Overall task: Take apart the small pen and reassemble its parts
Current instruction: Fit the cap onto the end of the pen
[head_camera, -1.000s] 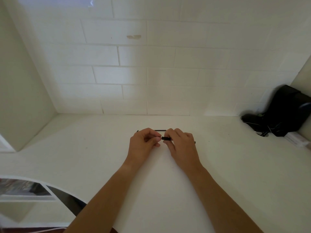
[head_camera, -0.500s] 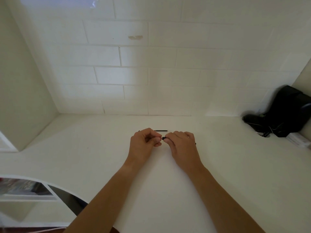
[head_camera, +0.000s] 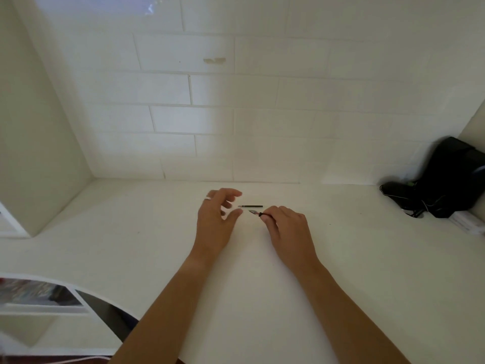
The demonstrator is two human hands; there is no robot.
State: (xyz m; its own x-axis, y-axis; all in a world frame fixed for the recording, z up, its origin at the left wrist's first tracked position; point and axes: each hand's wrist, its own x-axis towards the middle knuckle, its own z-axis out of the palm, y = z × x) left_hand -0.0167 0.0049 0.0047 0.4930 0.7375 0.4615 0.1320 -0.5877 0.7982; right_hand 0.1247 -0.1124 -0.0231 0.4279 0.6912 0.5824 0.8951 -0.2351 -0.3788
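Black and slim, a pen part sticks out left from the pinching right hand. Just beyond it, a thin refill lies on the white table. Left hand hovers near, fingers spread, holding nothing.

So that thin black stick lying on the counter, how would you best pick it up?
Pinch the thin black stick around its middle, from above, finger and thumb on its long sides. It lies flat, crosswise on the counter. The open left hand looks nearest.
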